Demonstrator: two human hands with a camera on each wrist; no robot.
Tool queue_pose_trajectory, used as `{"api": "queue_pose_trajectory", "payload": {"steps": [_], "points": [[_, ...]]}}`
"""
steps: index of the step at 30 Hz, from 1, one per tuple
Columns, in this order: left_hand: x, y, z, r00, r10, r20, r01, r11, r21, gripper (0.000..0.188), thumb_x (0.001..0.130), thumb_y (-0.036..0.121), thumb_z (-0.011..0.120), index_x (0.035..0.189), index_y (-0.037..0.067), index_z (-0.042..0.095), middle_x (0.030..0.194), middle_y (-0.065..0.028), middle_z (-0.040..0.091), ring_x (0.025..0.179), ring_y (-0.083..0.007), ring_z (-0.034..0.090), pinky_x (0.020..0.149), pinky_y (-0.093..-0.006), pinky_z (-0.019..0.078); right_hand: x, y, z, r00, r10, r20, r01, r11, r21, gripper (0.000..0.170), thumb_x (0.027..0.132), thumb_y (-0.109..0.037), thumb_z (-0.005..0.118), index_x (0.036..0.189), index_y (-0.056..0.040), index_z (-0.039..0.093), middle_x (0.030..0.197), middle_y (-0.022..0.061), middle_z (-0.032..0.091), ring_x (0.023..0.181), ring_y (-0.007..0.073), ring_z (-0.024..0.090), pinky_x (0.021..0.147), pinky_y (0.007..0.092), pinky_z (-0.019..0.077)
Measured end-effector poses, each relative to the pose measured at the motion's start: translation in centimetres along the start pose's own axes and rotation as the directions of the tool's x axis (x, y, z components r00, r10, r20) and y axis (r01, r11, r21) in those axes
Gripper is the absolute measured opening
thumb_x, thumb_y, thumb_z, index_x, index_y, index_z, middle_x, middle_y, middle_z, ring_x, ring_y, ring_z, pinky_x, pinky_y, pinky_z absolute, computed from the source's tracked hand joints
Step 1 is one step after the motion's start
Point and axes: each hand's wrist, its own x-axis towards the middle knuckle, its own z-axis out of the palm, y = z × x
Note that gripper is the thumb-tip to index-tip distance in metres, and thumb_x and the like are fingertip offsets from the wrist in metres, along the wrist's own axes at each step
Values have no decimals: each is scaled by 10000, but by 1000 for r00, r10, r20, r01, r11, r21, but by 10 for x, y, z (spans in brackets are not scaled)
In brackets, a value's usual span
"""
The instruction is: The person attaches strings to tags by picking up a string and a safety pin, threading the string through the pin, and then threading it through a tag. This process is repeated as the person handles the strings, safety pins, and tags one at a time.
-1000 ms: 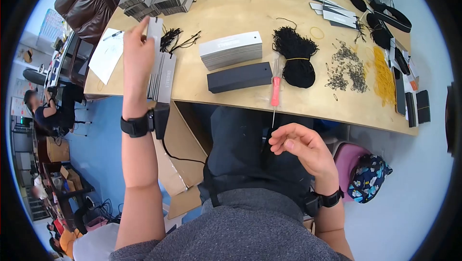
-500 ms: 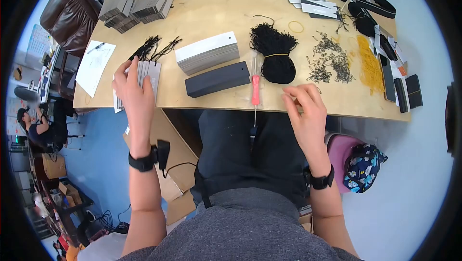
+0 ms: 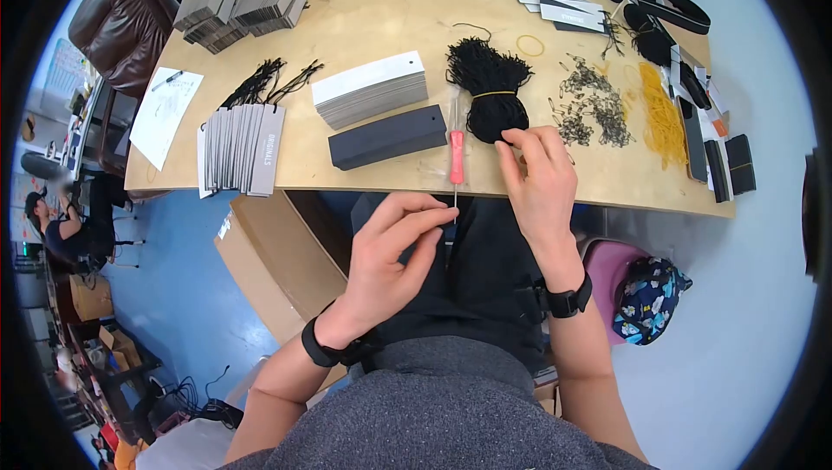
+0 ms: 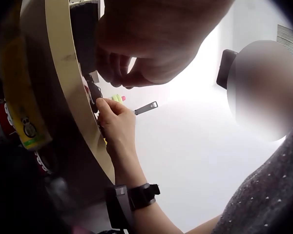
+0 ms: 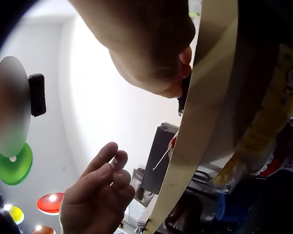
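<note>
In the head view, my right hand (image 3: 546, 180) pinches at the rounded lower end of a black cord bundle (image 3: 496, 93), thumb and forefinger together there. A yellow band ties the bundle. My left hand (image 3: 390, 253) is in front of the table edge, fingers loosely bent, holding nothing. Its fingertips overlap the thin metal shaft of a red-handled hook tool (image 3: 457, 156), which points off the table towards my lap. The right wrist view shows the left hand (image 5: 97, 190) apart from the shaft tip (image 5: 155, 168). My right fingers partly hide the cord.
Left of the tool lie a dark block of tags (image 3: 386, 138) and a white-topped tag stack (image 3: 373, 89). Farther left are fanned tags (image 3: 238, 149) with black strings. Safety pins (image 3: 589, 102) and yellow bands (image 3: 663, 119) lie right. Grey card stacks (image 3: 273, 2) stand at the back.
My left hand let go of tags, leaving them on the fanned pile, and came right to the tool's shaft. My right hand rose from my lap to the cord bundle, its fingertips closing together.
</note>
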Motion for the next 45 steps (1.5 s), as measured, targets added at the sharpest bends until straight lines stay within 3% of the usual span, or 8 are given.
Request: {"api": "queue_pose_trajectory", "payload": {"steps": [10,12,19,28,31,34,37,45], "points": [[0,5,9,997,5,74,-5,1000,3,287,867,-87,606,1118,27,687,1051,-86,646,962,-202,643,808,-284,517,3,-10,-11,989,117,86,-122,991,54,131,773,-11,697,842,-61,598,842,82,554,689,271,596,590,374,477],[6,14,7,867,-437,241,496,804,-327,254,989,70,547,1220,8,636,1091,-86,664,978,-182,649,833,-294,531,-3,-18,-18,998,18,62,-23,997,72,145,750,-10,708,835,-63,604,825,88,549,667,269,589,580,372,474],[27,-11,16,667,-496,555,716,224,-661,439,1051,318,467,1280,-41,575,1089,-119,678,948,-189,657,865,-328,526,-36,-61,-48,914,-361,183,336,929,154,165,697,-50,721,796,-68,590,767,66,505,675,236,567,562,346,454],[28,-15,15,641,-521,564,750,271,-603,284,1009,175,567,1154,-56,650,852,-53,662,663,-65,464,596,-200,389,-68,-77,-58,755,-506,416,356,850,389,180,706,-107,709,845,-49,610,793,55,505,678,201,555,564,311,446],[21,-10,12,678,-529,511,715,312,-626,253,1000,146,580,1114,-61,671,809,-43,655,641,-55,431,579,-189,365,-52,-66,-65,926,-220,307,103,929,355,190,785,-105,764,936,-58,658,867,81,583,732,211,617,618,308,508],[16,-4,8,722,-515,461,674,373,-638,238,1010,122,551,1103,-57,678,804,-53,646,634,-58,424,588,-203,366,-48,-51,-72,888,311,340,-435,807,399,161,898,-78,699,1044,-31,649,876,15,579,726,71,557,635,215,448],[13,-2,5,746,-498,443,648,385,-657,245,1003,139,570,1105,-55,679,809,-44,661,641,-53,433,586,-188,372,-49,-38,-67,722,427,544,-692,421,587,154,949,-98,657,1071,-9,626,895,-22,576,757,34,519,680,182,417],[6,-7,4,781,-534,323,606,528,-595,269,1029,161,523,1127,-44,665,880,-97,707,681,-81,546,637,-207,443,-45,-40,-67,734,324,596,-678,316,664,117,920,-45,675,1030,-16,646,901,-2,618,769,44,540,672,199,443]]}}
